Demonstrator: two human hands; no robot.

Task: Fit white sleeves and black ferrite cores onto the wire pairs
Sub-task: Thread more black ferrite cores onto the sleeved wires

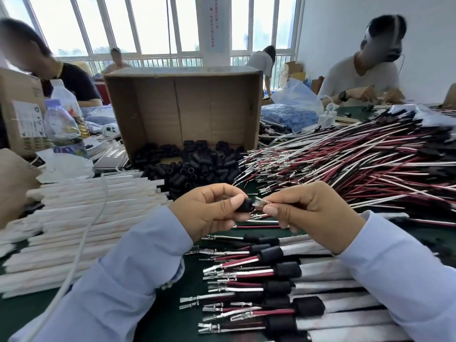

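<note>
My left hand (209,209) pinches a black ferrite core (245,205) between thumb and fingers. My right hand (308,209) pinches a wire pair by its metal terminals (260,202), whose tips sit right at the core's opening. A heap of loose black cores (195,164) spills from a tipped cardboard box (182,107). White sleeves (81,218) lie stacked at the left. Loose red and white wire pairs (345,164) are piled at the right. Wire pairs fitted with cores and sleeves (283,287) lie in a row below my hands.
Plastic bottles (63,124) and a brown carton (22,112) stand at the far left. A white cable (81,243) crosses the sleeves. A bag of blue parts (288,114) lies behind the wires. Other people sit across the green table (162,322).
</note>
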